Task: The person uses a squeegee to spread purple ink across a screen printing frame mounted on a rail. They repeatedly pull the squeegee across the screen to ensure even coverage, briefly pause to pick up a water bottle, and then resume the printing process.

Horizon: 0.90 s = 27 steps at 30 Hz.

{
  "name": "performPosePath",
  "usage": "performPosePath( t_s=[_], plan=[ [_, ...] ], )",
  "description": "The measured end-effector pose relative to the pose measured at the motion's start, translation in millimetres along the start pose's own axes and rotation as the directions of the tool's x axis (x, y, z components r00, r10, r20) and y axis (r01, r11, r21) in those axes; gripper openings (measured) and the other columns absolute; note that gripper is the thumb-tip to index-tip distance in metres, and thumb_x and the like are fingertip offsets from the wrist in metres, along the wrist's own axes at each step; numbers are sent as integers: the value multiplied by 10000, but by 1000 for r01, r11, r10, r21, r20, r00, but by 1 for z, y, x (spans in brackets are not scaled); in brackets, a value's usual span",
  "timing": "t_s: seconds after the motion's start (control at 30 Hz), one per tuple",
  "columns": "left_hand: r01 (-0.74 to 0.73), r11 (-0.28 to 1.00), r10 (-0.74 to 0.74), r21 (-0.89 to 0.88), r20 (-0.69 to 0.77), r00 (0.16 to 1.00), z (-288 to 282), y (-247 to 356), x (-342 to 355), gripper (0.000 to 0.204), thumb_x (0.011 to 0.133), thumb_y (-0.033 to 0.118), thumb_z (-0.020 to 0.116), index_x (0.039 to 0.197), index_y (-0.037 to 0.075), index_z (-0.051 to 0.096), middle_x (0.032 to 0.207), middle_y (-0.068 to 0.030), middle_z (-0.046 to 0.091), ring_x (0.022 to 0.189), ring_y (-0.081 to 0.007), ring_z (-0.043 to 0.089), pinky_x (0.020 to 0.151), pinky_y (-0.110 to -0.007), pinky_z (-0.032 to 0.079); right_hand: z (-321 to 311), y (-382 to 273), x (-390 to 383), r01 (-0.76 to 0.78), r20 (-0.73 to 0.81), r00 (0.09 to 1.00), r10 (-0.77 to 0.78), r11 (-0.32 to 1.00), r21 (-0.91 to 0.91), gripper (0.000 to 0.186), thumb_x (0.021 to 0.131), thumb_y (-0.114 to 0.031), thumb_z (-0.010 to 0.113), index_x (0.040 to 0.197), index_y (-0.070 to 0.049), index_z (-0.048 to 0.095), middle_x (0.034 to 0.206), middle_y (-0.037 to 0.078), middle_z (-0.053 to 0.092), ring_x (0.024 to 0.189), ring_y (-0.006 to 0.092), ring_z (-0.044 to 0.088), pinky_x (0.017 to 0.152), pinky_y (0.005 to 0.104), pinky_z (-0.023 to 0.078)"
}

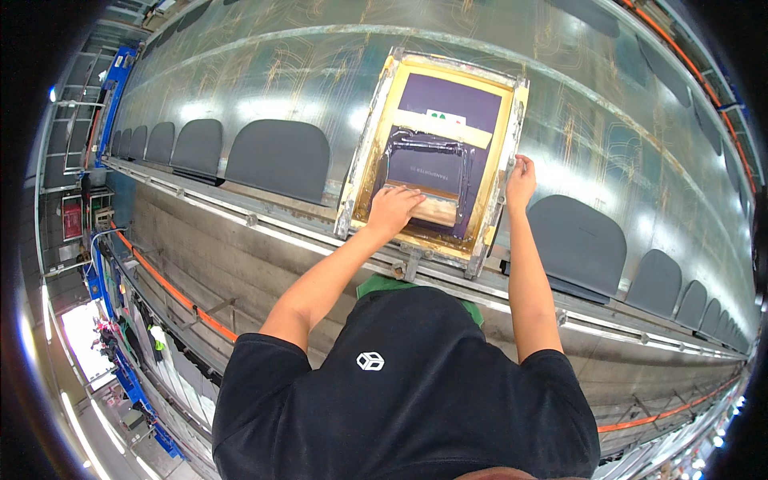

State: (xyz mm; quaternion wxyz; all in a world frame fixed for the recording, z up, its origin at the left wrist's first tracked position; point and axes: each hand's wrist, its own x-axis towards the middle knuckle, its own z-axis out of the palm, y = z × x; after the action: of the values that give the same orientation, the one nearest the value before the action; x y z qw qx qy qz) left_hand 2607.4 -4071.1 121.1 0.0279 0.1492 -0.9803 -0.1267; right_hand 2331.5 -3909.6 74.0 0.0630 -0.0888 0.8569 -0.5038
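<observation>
A screen-printing frame (362,156) with ink-stained metal edges and a yellow inner border lies on the long table in front of me. Its mesh (448,96) looks dark purple, and a smeared band of dark ink (428,146) outlines the lower middle. Inside the frame's lower part rests a squeegee (438,210) with a wooden handle. My left hand (393,210) is closed over the left end of that handle, fingers on top. At the frame's right edge, my right hand (520,182) has its fingers curled against the rim; its grip is partly hidden.
Rows of dark grey rounded panels lie along the table's near side, one (278,160) left of the frame and another (578,244) right of it. A metal rail (264,226) runs along the near edge. More grey panels (592,16) lie at the far side.
</observation>
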Motion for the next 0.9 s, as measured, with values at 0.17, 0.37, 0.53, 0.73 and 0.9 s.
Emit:
performPosePath(
  t_s=[0.17,0.37,0.53,0.73,0.9],
  plan=[
    [84,987,-91,-134,-50,995,-25,-35,110,308,785,102,667,1061,212,749,971,-68,731,918,-288,692,790,-438,544,-4,-6,0,-8,0,1000,8,1000,-5,211,992,-206,530,1105,-86,660,718,138,600,651,273,548,689,408,452],
    [37,998,-39,-52,-41,998,-4,-8,48,406,796,44,619,1169,184,698,1195,-13,680,1147,-223,606,952,-448,444,-1,0,3,-5,-3,1000,5,1000,26,220,996,-225,529,1106,-85,659,764,151,620,704,281,567,723,404,457],
    [16,988,-24,-154,-54,998,-10,-3,28,360,791,68,647,1124,178,725,1116,-51,713,1047,-259,661,875,-441,506,1,-2,11,-43,10,999,43,999,-23,228,996,-229,528,1112,-78,656,922,200,687,847,342,645,793,428,475],
    [133,986,-128,-102,60,990,-42,-36,158,326,810,119,637,1088,242,756,976,-104,735,920,-317,699,833,-430,549,-1,-1,12,32,-29,999,-30,998,52,228,993,-216,526,1113,-72,656,992,218,698,964,363,665,844,427,483],
    [29,1000,-29,-3,-82,996,-13,-17,95,294,810,61,601,1026,185,756,978,-87,733,888,-299,696,781,-441,544,3,21,17,32,-5,999,-31,998,56,225,992,-218,532,1096,-80,675,852,162,675,764,270,637,730,383,484]
  ],
)
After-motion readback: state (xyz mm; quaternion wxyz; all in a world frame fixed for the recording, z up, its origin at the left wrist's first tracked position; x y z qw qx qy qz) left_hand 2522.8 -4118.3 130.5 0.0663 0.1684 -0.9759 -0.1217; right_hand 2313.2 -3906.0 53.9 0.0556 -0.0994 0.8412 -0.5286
